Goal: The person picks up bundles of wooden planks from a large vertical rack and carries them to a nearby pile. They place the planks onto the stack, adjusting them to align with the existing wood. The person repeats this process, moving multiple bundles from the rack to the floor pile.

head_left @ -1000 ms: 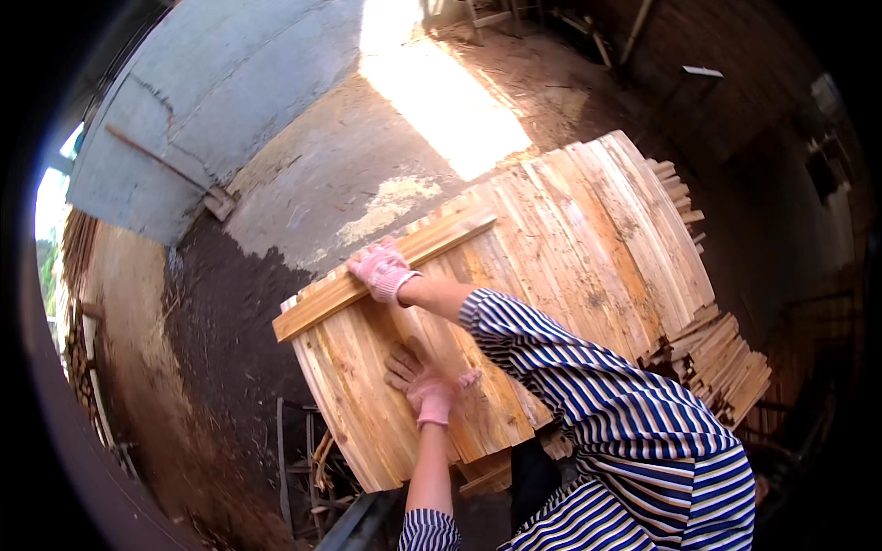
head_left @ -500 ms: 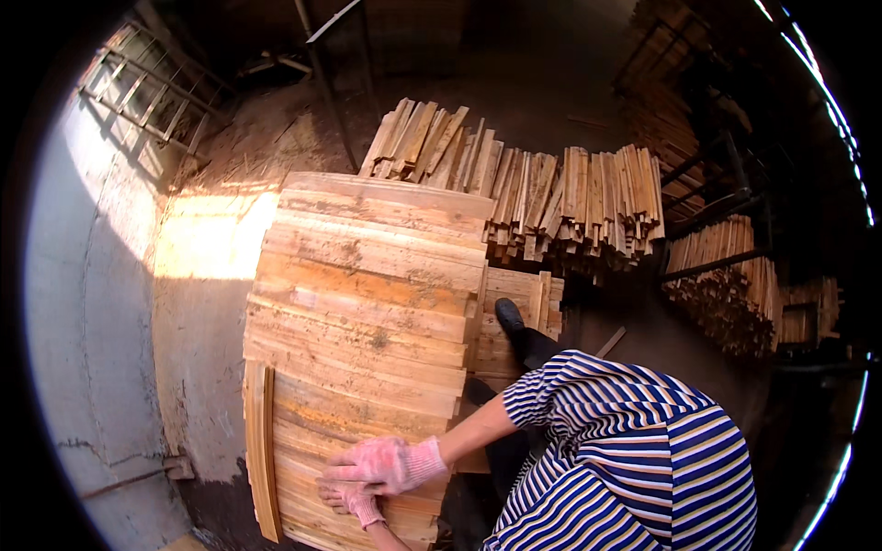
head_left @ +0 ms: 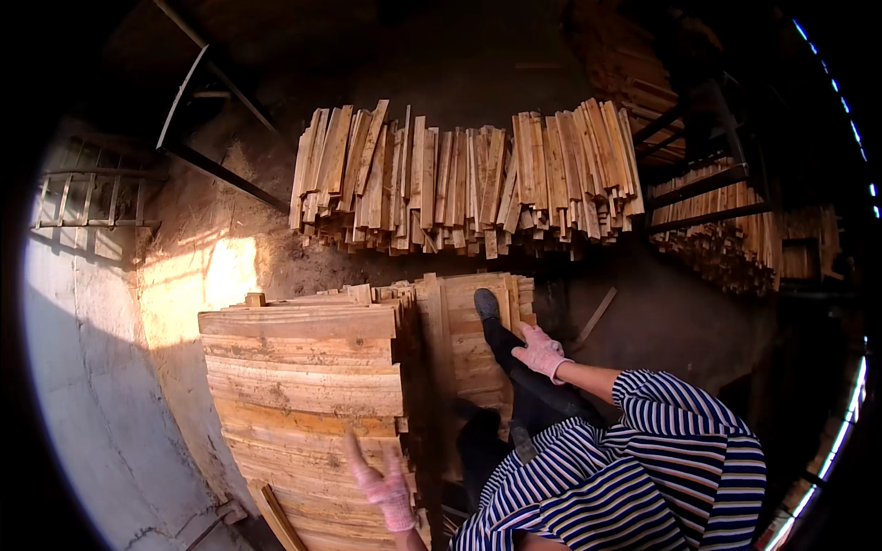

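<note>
My left hand (head_left: 384, 487), in a pink-and-white knit glove, is over the near right part of a tall stack of wooden boards (head_left: 303, 386). Its fingers are spread and hold nothing; whether they touch the wood I cannot tell. My right hand (head_left: 542, 353), gloved alike, is beside my bent leg with its fingers loosely apart and nothing in them. A few narrow wooden strips (head_left: 278, 516) lie crosswise on the near left edge of the stack. One dark shoe (head_left: 487, 303) rests on a lower stack of boards (head_left: 446, 317) to the right.
A long row of upright-leaning wood slats (head_left: 459, 179) stands across the far side. More slats sit in dark metal racks (head_left: 707, 216) at the right. A pale wall (head_left: 87, 367) runs along the left. A loose stick (head_left: 595, 314) lies on the floor.
My hands, one over the other on the boards before, are now apart. The right has swung up beside my leg; the left has lifted with spread fingers. The view has shifted.
</note>
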Available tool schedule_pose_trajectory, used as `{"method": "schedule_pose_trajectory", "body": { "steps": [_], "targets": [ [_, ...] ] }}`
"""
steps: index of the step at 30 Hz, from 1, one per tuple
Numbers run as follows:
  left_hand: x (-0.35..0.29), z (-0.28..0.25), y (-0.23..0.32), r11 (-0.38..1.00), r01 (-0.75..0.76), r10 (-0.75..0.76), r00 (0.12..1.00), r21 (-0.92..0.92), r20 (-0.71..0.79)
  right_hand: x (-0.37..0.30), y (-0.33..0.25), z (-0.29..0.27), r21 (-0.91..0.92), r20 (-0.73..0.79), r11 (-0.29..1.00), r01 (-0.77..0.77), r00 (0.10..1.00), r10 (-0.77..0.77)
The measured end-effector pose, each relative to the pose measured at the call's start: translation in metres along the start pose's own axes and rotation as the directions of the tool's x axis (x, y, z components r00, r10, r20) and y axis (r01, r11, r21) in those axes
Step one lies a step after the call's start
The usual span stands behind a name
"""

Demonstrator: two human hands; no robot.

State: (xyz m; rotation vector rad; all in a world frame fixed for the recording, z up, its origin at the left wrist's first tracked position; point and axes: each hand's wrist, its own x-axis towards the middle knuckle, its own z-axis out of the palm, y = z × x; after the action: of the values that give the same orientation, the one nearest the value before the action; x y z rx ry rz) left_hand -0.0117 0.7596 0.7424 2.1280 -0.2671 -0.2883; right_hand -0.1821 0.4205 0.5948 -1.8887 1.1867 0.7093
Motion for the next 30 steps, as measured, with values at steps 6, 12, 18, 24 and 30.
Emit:
{"method": "schedule_pose_trajectory", "body": {
  "steps": [6,12,18,24,30],
  "targets": [
    [0.054,0.218,0.006,0.983,0.182,-0.128,0.724,-0.009,0.678,0.069,0.035,-0.056,0.199,-0.060,0.979,-0.036,0.997,0.049],
    [0.136,0.393,-0.140,0.821,0.509,-0.549,0.584,0.257,0.598,0.128,0.080,-0.059,0.475,-0.047,0.858,-0.196,0.968,0.247],
    [0.279,0.536,-0.277,0.780,0.358,-0.597,0.670,0.513,0.440,0.250,0.159,0.034,0.591,0.025,0.767,-0.249,0.956,0.291],
    [0.390,0.702,-0.367,0.828,0.140,-0.415,0.805,0.544,0.424,0.397,0.216,0.098,0.757,-0.070,0.641,-0.125,0.960,0.270],
    [0.462,0.818,-0.421,0.731,-0.076,-0.278,0.875,0.678,0.397,0.585,0.256,0.154,0.773,-0.276,0.628,0.087,0.938,0.210]
  ]
}}
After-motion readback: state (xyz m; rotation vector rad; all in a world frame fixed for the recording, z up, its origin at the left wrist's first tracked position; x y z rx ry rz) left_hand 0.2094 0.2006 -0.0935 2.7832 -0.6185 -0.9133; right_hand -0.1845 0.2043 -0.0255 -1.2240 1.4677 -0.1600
